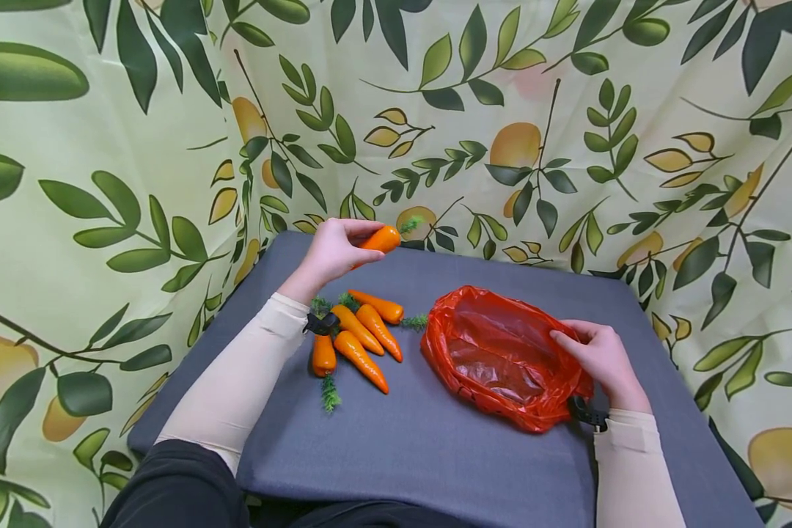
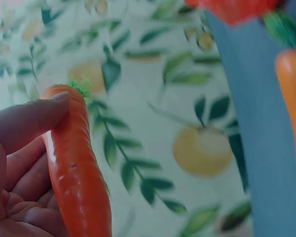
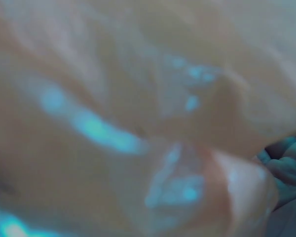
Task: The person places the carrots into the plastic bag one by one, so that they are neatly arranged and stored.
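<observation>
Patterned cloth (image 1: 132, 242) hung at the far left and ran on round behind the table (image 1: 383, 455), whose grey cover lay beneath everything else. From the left a pale sleeve (image 1: 237, 389), dark at the elbow, led to a black strap (image 1: 321, 323) at the wrist and on to the left hand (image 1: 336, 253), raised above the table's far part. That hand pinched a carrot (image 1: 381, 240), its thumb on one side near the thick end and its fingers on the other; the green top pointed to the right, away from the palm. Under the wrist, on the table's left half, five more carrots (image 1: 363, 359) lay in a close group, most with their tips slanting to the near right. The leftmost, partly hidden by the strap, had its greens towards the person; the farthest had its greens turned towards the bag (image 1: 445, 370). This red bag stood just right of the group, its wide mouth facing up. At its right edge the right hand (image 1: 597, 356) pinched the rim, thumb on the inner side; the right wrist view was too blurred to tell quite how the other fingers lay.
</observation>
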`<state>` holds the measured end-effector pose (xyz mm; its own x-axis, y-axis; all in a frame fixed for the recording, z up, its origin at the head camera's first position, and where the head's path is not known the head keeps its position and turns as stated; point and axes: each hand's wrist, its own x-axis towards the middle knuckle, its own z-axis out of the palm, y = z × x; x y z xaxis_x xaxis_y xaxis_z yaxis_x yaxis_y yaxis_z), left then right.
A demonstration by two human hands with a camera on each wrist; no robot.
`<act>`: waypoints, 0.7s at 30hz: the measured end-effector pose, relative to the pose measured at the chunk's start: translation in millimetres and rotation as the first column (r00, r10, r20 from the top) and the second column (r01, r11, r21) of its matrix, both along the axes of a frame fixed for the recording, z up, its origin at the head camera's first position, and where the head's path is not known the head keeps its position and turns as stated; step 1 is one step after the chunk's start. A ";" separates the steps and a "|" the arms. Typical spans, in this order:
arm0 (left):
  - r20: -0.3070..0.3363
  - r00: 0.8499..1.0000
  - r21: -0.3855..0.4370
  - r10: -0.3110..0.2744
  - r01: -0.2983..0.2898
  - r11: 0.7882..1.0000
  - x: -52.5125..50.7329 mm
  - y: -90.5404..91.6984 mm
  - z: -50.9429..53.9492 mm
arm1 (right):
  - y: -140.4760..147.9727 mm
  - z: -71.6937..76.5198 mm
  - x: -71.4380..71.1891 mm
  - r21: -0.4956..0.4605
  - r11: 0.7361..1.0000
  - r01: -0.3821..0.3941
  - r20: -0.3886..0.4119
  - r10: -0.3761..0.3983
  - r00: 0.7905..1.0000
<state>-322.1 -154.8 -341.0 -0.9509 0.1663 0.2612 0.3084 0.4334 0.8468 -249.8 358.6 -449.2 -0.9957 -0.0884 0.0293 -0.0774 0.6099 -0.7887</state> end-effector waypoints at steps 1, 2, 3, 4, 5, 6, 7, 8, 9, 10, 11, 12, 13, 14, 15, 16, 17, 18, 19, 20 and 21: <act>-0.003 1.000 -0.004 -0.021 0.021 1.000 3.0 8.8 3.2 | 0.6 -0.3 -0.2 0.000 1.000 0.000 0.000 0.000 1.000; -0.013 0.999 -0.009 -0.045 0.045 0.999 6.0 17.6 5.8 | 0.9 -0.6 -0.5 0.000 1.000 0.001 0.000 -0.001 1.000; -0.028 0.997 -0.019 -0.067 0.067 0.998 9.0 26.3 7.8 | 1.2 -1.0 -0.7 0.001 1.000 0.002 0.000 -0.002 1.000; -0.043 0.995 -0.030 -0.092 0.091 0.995 12.6 35.0 10.0 | 1.3 -1.3 -1.0 0.002 1.000 0.003 0.000 -0.003 1.000; -0.058 0.991 -0.036 -0.123 0.121 0.992 15.9 43.9 12.0 | 1.7 -1.6 -1.2 0.004 1.000 0.004 -0.001 -0.004 1.000; -0.069 0.986 -0.043 -0.150 0.147 0.988 19.3 52.8 14.0 | 2.0 -2.2 -1.5 0.005 1.000 0.007 -0.002 -0.007 1.000; -0.086 0.980 -0.054 -0.177 0.173 0.983 22.0 61.3 15.2 | 2.1 -2.6 -1.7 0.006 1.000 0.007 -0.004 -0.007 1.000; -0.102 0.974 -0.066 -0.205 0.199 0.978 24.8 69.5 16.3 | 2.0 -2.9 -1.8 0.006 1.000 0.010 -0.004 -0.010 1.000; -0.112 0.966 -0.078 -0.233 0.225 0.971 27.3 77.4 17.1 | 1.9 -3.0 -1.9 0.007 1.000 0.009 -0.006 -0.009 1.000; -0.120 0.958 -0.091 -0.261 0.251 0.964 29.7 84.9 17.7 | 1.8 -3.4 -2.2 0.006 1.000 0.012 -0.006 -0.012 1.000; -0.123 0.950 -0.103 -0.287 0.275 0.956 31.7 92.1 17.8 | 1.9 -3.7 -2.4 0.006 1.000 0.013 -0.007 -0.012 1.000; -0.125 0.942 -0.115 -0.312 0.298 0.947 33.7 99.0 17.7 | 1.9 -3.9 -2.6 0.005 1.000 0.014 -0.008 -0.014 1.000; -0.127 0.934 -0.123 -0.334 0.320 0.940 35.3 105.6 17.1 | 1.9 -4.0 -2.7 0.007 1.000 0.014 -0.008 -0.014 1.000; -0.125 0.925 -0.126 -0.358 0.343 0.931 36.9 111.8 16.5 | 2.1 -4.1 -3.0 0.007 1.000 0.017 -0.008 -0.017 1.000; -0.123 0.917 -0.129 -0.378 0.363 0.923 38.4 117.8 15.6 | 2.3 -4.3 -3.3 0.011 1.000 0.017 -0.010 -0.017 1.000; -0.122 0.911 -0.135 -0.394 0.378 0.916 39.6 123.4 14.3 | 2.3 -4.5 -3.7 0.011 1.000 0.019 -0.008 -0.019 1.000; -0.120 0.905 -0.137 -0.408 0.392 0.910 41.0 128.7 13.1 | 2.4 -4.5 -3.8 0.014 1.000 0.018 -0.008 -0.018 1.000; -0.120 0.898 -0.140 -0.422 0.406 0.903 42.2 133.8 11.4 | 2.3 -4.5 -4.0 0.015 1.000 0.020 -0.006 -0.020 1.000; -0.120 0.892 -0.139 -0.436 0.420 0.897 43.5 138.6 9.7 | 2.2 -4.4 -4.3 0.017 1.000 0.019 -0.005 -0.019 1.000; -0.122 0.885 -0.147 -0.450 0.432 0.890 44.8 142.9 8.0 | 2.3 -4.3 -4.6 0.018 1.000 0.021 -0.003 -0.020 1.000; -0.125 0.878 -0.153 -0.461 0.442 0.884 46.0 147.1 6.2 | 2.2 -4.1 -4.8 0.019 1.000 0.020 0.000 -0.020 1.000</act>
